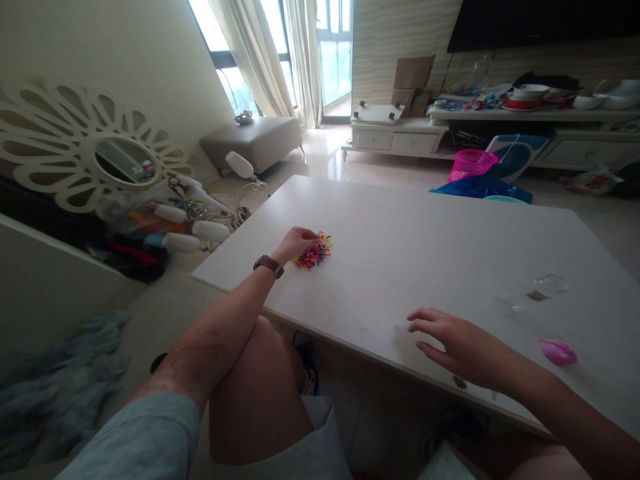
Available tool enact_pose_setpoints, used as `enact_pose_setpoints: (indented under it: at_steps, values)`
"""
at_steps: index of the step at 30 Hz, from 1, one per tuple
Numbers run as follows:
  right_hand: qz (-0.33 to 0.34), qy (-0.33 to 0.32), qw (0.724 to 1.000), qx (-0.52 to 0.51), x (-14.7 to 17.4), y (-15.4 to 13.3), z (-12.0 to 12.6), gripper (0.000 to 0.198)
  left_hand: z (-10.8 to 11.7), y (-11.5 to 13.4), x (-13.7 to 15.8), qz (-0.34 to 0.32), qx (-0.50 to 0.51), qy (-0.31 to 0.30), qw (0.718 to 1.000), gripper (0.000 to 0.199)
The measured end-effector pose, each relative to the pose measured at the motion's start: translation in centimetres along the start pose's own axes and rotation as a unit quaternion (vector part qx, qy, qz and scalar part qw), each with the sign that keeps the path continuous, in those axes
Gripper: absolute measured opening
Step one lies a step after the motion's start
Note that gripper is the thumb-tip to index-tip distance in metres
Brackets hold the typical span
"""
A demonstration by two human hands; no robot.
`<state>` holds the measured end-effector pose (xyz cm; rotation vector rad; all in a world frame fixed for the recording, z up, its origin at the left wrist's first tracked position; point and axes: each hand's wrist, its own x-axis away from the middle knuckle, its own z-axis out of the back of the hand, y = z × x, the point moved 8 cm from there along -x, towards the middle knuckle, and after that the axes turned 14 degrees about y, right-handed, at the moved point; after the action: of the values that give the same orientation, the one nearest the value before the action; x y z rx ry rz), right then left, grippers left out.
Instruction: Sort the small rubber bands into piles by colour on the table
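On the white table (380, 247), toward its left side, lies a heap of small multicoloured pieces (315, 255), too small to tell their kind. My left hand (299, 244), with a brown-strapped watch (269, 267) on the wrist, reaches to the heap's far side. Its thumb and fingers are pinched together there; what lies between them is too small to make out. Over the table's near edge, my right hand (445, 339) is held with fingers apart and nothing in it. A small dark and yellow piece (459, 382) lies by the edge below that hand.
Right of my right hand are a pink rounded object (559, 352) and a clear plastic container (550, 285) on the table. Beyond the far edge stands a pink basket (473, 163) beside blue plastic. A lamp with white shades (210, 231) and a flower-shaped mirror frame (65, 143) are at the left.
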<state>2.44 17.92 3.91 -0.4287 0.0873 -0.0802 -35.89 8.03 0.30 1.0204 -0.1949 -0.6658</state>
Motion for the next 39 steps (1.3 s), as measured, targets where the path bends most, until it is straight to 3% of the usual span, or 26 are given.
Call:
enact_pose_setpoints:
  at_steps: [14,27,32,39]
  values:
    - [-0.007,-0.014,1.0,-0.009,0.0,0.2,-0.5,0.027,0.0,0.3,0.0,-0.01,0.002,0.009,1.0,0.044]
    - [-0.017,-0.024,0.999,-0.013,0.1,-0.1,-0.4,0.028,-0.6,0.2,-0.2,-0.008,0.014,0.006,1.0,0.035]
    - [-0.01,-0.018,1.0,-0.018,0.1,0.2,-0.8,0.027,-2.5,1.0,0.4,-0.007,0.025,-0.026,0.999,0.021]
    - [-0.011,-0.026,0.999,-0.022,0.1,0.1,-1.2,0.027,-8.0,2.6,0.5,-0.043,-0.024,-0.049,0.998,0.002]
